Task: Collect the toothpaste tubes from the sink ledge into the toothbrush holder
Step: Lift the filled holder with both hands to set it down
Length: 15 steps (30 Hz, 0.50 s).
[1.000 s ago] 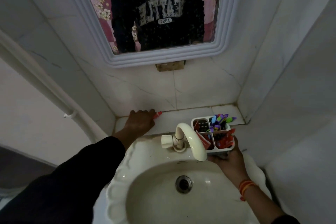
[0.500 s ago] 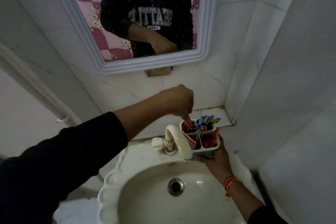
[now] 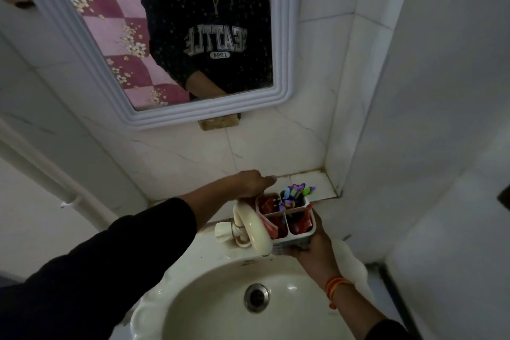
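My right hand [image 3: 313, 252] holds a white four-compartment toothbrush holder [image 3: 302, 237] from underneath, just right of the tap and over the basin's back rim. Red toothpaste tubes [image 3: 267, 205] stand in the back-left compartment and in both front ones. Colourful toothbrushes [image 3: 294, 194] fill the back-right compartment. Palm down, my left hand [image 3: 249, 182] hovers over the holder's back-left corner, one finger stretched toward the wall, with nothing visible in it. The tiled sink ledge [image 3: 313, 182] behind the holder shows no tube.
A cream tap [image 3: 252, 229] curves over the white basin [image 3: 209, 301], touching the holder's left side. A framed mirror [image 3: 154, 119] hangs above the ledge. Tiled walls close in on the right and behind. A white pipe [image 3: 49, 174] runs down the left wall.
My left hand took a red tube from the left ledge, pushed it into the holder's back-left compartment, and has let go and drawn back slightly. My right hand keeps holding the holder.
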Tool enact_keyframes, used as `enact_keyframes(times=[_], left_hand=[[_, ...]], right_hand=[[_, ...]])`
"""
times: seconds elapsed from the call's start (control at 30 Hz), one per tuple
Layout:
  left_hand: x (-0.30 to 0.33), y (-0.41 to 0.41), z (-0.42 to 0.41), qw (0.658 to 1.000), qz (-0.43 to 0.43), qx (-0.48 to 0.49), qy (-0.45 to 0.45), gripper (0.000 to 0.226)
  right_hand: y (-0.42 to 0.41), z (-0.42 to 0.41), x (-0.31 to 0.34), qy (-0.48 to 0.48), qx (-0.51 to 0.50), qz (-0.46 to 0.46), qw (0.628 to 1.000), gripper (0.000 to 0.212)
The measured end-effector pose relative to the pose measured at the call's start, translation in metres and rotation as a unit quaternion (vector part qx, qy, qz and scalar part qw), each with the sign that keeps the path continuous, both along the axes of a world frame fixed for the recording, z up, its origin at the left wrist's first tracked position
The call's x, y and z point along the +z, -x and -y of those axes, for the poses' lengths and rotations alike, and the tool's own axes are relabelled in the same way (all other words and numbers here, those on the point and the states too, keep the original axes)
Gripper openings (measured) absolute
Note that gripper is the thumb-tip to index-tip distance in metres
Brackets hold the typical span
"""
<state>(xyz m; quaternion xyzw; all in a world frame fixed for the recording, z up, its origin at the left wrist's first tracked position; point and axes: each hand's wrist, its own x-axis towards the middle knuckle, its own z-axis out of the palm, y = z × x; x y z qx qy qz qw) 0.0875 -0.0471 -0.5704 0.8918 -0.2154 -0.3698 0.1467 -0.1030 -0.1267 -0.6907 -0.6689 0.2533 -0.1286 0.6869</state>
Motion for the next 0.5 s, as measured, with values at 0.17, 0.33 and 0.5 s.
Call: enact_keyframes(times=[0.17,0.33,0.5], left_hand=[[0.001,-0.008,0.025,0.986,0.000,0.114,0.123,0.061],[-0.003,-0.021,0.058,0.936,-0.072,0.246,0.240,0.061],[-0.020,-0.021,0.078,0.899,-0.118,0.310,0.288,0.050]], right_hand=[[-0.012,0.028,0.000,0.042,-0.041,0.043,0.997,0.086],[-0.044,0.078,0.018,0.115,-0.036,0.035,0.992,0.084],[-0.062,0.104,0.017,0.151,-0.039,0.009,0.988,0.084]])
